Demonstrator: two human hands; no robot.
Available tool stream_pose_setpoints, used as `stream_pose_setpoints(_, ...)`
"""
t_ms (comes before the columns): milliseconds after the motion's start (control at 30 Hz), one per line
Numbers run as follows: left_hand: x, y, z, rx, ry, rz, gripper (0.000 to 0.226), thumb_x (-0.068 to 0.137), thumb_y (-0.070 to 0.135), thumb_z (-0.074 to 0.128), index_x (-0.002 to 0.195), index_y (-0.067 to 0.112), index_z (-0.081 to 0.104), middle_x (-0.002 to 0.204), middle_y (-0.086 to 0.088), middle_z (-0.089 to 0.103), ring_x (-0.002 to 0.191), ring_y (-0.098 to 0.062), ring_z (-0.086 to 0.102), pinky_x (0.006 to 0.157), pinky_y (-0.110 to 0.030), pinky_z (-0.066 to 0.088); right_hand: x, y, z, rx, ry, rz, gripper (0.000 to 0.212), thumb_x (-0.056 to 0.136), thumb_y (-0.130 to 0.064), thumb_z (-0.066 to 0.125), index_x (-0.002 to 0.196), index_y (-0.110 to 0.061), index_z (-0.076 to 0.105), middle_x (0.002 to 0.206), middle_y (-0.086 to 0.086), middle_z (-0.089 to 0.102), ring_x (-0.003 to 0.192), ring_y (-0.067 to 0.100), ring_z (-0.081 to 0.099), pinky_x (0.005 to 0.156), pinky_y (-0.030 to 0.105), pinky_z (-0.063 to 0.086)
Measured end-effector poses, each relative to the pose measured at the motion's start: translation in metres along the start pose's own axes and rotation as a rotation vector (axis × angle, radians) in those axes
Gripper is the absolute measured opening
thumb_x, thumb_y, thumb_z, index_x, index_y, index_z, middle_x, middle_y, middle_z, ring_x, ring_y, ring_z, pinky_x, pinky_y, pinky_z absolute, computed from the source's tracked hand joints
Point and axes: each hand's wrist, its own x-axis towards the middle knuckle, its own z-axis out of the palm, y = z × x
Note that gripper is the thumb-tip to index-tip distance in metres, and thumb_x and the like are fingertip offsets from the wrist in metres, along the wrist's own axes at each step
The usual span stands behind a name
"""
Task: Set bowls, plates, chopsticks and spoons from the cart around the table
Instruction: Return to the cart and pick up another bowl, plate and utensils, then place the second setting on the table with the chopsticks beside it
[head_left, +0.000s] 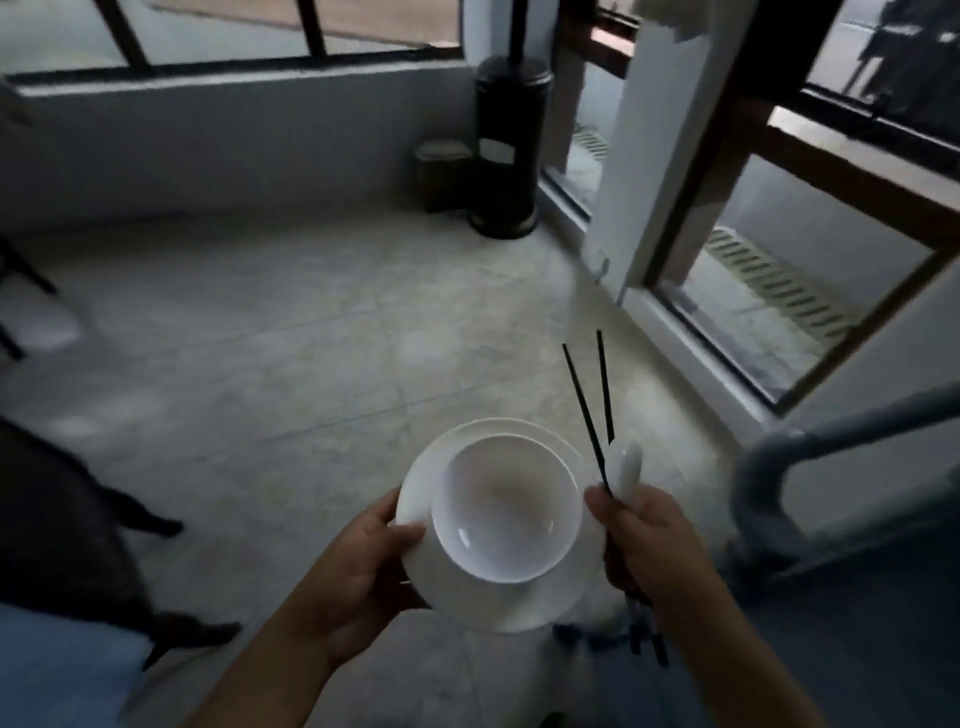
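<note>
Observation: the person is carrying one place setting in both hands above a pale stone floor (311, 338); none of it is resting on a table.

Left hand (363, 566): it is gripping a white plate (519, 610) at the plate's left rim. The thumb is lying over the top edge and the fingers are curling underneath. The plate is being held roughly level in the lower middle of the view. A white bowl (506, 509) is sitting upright on the plate, empty.

Right hand (649, 551): its fingers are wrapping closed round a pair of black chopsticks (587, 418) and a white spoon (626, 467), bundled together. The chopsticks are pointing up and away from the fist with their far tips splayed apart, and their other ends are sticking out below the hand. The spoon's broad end is showing just above the thumb, beside the chopsticks. This hand is sitting just beside the plate's right rim; contact cannot be confirmed.

Surroundings: a grey-blue tubular rail (831, 431) is curving in at the right. A black cylinder (511, 156) is standing in the corner under the windows, with a small box (441, 176) just beside it. Dark chair legs (156, 525) are showing at the left. The edges of the view are blurring.
</note>
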Motion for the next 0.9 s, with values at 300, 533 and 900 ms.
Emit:
stream_pose_setpoints(300,0.008,0.071,-0.158,-0.222,0.397,0.144,0.047,0.084,0.018,0.069,0.131,0.021,0.062,0.125,-0.021,0.066,0.103,-0.039,0.065,0.08,-0.055,0.056,0.183,-0.057,0.188,-0.217,-0.446,-0.018,0.029,0.098,-0.025,0.058,0.083,0.0,0.055,0.051,0.005,0.038,0.04,0.013,0.032,0.038,0.024,0.028)
stream_pose_setpoints(533,0.024,0.148,-0.268,-0.414,0.732,0.33,0.042,0.083,0.003,0.065,0.123,0.016,0.067,0.093,-0.016,0.073,0.07,-0.028,0.072,0.048,-0.034,0.056,0.321,-0.108,0.384,-0.401,-0.793,-0.134,0.034,0.097,-0.02,0.059,0.064,-0.018,0.052,0.046,0.0,0.039,0.037,0.013,0.031,0.039,0.022,0.026)
stream_pose_setpoints(900,-0.024,0.191,-0.393,-0.659,1.24,0.586,0.05,0.081,0.009,0.067,0.13,0.016,0.06,0.119,-0.019,0.071,0.099,-0.045,0.069,0.059,-0.048,0.061,0.357,-0.132,0.68,-0.602,-1.395,-0.155,0.04,0.098,-0.02,0.058,0.059,-0.025,0.056,0.052,0.004,0.037,0.041,0.013,0.028,0.041,0.023,0.024)
